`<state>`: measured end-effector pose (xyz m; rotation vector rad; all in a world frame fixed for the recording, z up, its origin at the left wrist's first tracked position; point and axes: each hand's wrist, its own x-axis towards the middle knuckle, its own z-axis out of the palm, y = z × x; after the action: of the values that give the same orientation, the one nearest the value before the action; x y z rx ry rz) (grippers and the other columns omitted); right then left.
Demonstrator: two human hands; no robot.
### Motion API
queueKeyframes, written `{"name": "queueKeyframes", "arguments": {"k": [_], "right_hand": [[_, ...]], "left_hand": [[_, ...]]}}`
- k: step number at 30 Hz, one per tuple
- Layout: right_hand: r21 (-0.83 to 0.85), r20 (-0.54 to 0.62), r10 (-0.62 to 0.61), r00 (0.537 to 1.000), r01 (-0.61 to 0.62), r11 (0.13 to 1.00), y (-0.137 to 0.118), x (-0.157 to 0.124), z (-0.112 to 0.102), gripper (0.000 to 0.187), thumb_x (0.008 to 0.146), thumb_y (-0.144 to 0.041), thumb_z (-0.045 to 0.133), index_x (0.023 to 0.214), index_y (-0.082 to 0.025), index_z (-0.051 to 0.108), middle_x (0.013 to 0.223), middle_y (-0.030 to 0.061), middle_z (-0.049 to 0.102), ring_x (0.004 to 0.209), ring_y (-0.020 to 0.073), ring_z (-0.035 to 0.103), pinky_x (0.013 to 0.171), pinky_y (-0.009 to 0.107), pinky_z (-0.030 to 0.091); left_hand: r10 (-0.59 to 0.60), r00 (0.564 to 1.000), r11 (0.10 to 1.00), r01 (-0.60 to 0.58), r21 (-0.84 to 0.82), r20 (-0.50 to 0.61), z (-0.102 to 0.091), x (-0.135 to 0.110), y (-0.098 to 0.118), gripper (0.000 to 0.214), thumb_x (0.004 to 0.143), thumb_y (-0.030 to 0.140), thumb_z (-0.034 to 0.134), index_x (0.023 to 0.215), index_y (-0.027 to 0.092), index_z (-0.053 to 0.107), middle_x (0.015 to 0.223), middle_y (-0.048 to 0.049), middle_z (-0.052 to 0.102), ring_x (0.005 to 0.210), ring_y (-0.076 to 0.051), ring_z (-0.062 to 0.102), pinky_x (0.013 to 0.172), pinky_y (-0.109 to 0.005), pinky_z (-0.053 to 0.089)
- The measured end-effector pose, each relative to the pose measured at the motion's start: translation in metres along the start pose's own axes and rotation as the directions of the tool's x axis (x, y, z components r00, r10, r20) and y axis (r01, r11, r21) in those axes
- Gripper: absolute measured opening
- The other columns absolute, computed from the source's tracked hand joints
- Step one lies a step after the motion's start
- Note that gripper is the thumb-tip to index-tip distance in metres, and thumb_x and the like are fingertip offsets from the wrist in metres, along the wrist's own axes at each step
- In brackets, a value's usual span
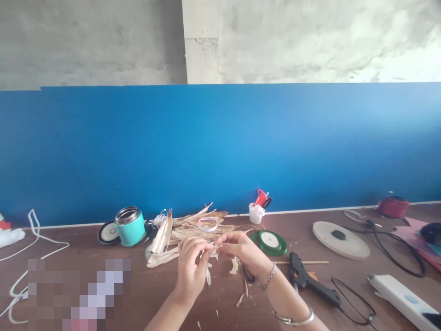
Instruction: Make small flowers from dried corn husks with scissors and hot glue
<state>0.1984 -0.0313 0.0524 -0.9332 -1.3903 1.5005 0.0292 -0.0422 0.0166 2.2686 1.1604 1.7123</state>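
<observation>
My left hand [192,266] and my right hand [245,252] meet over the table, fingertips almost touching. Both are closed in a pinch on a small pale piece of dried husk [216,248], mostly hidden by the fingers. Just beyond them lies a pile of dried corn husks [193,233], with a roll of white tape [207,224] on top. Beneath and beside the hands, torn husk scraps [234,265] are scattered. A green ribbon spool [268,241] lies beyond my right wrist.
A black glue gun [312,280] with its cord lies right of my forearm, near a thin stick [315,262]. A turquoise jar [130,227] stands left, a white cup of pens [257,213] at the back. Farther right are a pale round lid [341,241] and a white power strip [403,296].
</observation>
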Motion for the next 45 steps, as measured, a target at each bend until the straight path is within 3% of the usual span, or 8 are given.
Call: {"name": "queueKeyframes", "arguments": {"k": [14, 19, 22, 27, 33, 37, 40, 45], "right_hand": [[0.108, 0.077, 0.207, 0.975, -0.214, 0.971, 0.007, 0.003, 0.002, 0.013, 0.064, -0.024, 0.069, 0.061, -0.012, 0.065, 0.058, 0.0004, 0.060, 0.051, 0.0077, 0.046, 0.050, 0.021, 0.029], [0.182, 0.048, 0.141, 0.989, -0.148, 0.972, 0.007, 0.002, 0.005, 0.015, 0.063, -0.023, 0.072, 0.061, -0.013, 0.061, 0.057, -0.0006, 0.060, 0.050, 0.0068, 0.045, 0.051, 0.021, 0.029], [0.253, 0.040, 0.081, 0.996, -0.088, 0.963, 0.009, 0.002, 0.012, 0.021, 0.060, -0.026, 0.078, 0.064, -0.014, 0.061, 0.058, -0.0008, 0.061, 0.053, 0.0075, 0.048, 0.054, 0.020, 0.031], [0.346, -0.013, -0.016, 1.000, 0.020, 0.938, 0.011, 0.002, 0.022, 0.030, 0.057, -0.035, 0.081, 0.066, -0.016, 0.059, 0.057, -0.0028, 0.059, 0.056, 0.0090, 0.050, 0.057, 0.021, 0.033], [0.197, 0.075, -0.005, 0.997, -0.009, 0.980, 0.003, -0.001, 0.011, 0.023, 0.069, -0.033, 0.072, 0.065, -0.014, 0.061, 0.065, 0.0007, 0.061, 0.056, 0.0084, 0.048, 0.052, 0.021, 0.028], [0.198, 0.099, 0.011, 0.995, -0.030, 0.980, 0.003, -0.001, 0.009, 0.028, 0.066, -0.038, 0.074, 0.065, -0.014, 0.059, 0.064, 0.0000, 0.058, 0.056, 0.0084, 0.045, 0.052, 0.021, 0.027], [0.203, 0.068, -0.059, 0.996, 0.044, 0.978, 0.008, 0.001, 0.016, 0.033, 0.064, -0.044, 0.074, 0.068, -0.015, 0.058, 0.061, -0.0018, 0.053, 0.054, 0.0079, 0.040, 0.052, 0.021, 0.027], [0.202, -0.068, -0.156, 0.985, 0.167, 0.965, 0.012, 0.003, 0.027, 0.037, 0.063, -0.049, 0.074, 0.069, -0.017, 0.057, 0.059, -0.0041, 0.046, 0.053, 0.0076, 0.035, 0.052, 0.022, 0.026]], "left_hand": [[-0.049, 0.999, 0.999, 0.049, 0.010, 0.022, 0.001, -0.003, -0.002, 0.011, 0.083, 0.022, 0.053, 0.075, 0.024, 0.060, 0.075, -0.0023, 0.065, 0.078, -0.021, 0.057, 0.082, -0.035, 0.037], [-0.133, 0.991, 0.988, 0.131, -0.085, -0.020, 0.001, -0.002, 0.003, 0.011, 0.082, 0.024, 0.055, 0.072, 0.023, 0.060, 0.075, -0.0023, 0.063, 0.079, -0.021, 0.056, 0.080, -0.034, 0.038], [-0.274, 0.962, 0.941, 0.264, -0.212, -0.016, 0.001, -0.001, 0.009, 0.014, 0.082, 0.030, 0.055, 0.072, 0.021, 0.060, 0.076, -0.0031, 0.062, 0.081, -0.021, 0.057, 0.077, -0.032, 0.041], [-0.492, 0.864, 0.763, 0.488, -0.423, 0.109, 0.003, 0.001, 0.015, 0.019, 0.082, 0.037, 0.055, 0.079, 0.019, 0.059, 0.072, -0.0018, 0.061, 0.070, -0.018, 0.058, 0.063, -0.026, 0.044], [-0.354, 0.932, 0.851, 0.357, -0.385, 0.080, -0.001, 0.006, 0.010, 0.019, 0.081, 0.033, 0.057, 0.070, 0.019, 0.061, 0.073, -0.0024, 0.060, 0.076, -0.018, 0.056, 0.075, -0.029, 0.044], [-0.371, 0.926, 0.849, 0.366, -0.382, 0.065, 0.000, 0.006, 0.012, 0.018, 0.079, 0.035, 0.059, 0.072, 0.019, 0.062, 0.076, -0.0038, 0.061, 0.078, -0.020, 0.057, 0.075, -0.030, 0.045], [-0.469, 0.879, 0.782, 0.458, -0.424, 0.085, 0.003, 0.003, 0.015, 0.020, 0.078, 0.038, 0.060, 0.073, 0.019, 0.062, 0.073, -0.0028, 0.062, 0.073, -0.019, 0.058, 0.071, -0.029, 0.046], [-0.594, 0.787, 0.547, 0.548, -0.633, 0.168, 0.010, 0.000, 0.015, 0.021, 0.077, 0.039, 0.062, 0.077, 0.018, 0.061, 0.069, 0.0008, 0.060, 0.067, -0.014, 0.055, 0.064, -0.023, 0.044]]}}
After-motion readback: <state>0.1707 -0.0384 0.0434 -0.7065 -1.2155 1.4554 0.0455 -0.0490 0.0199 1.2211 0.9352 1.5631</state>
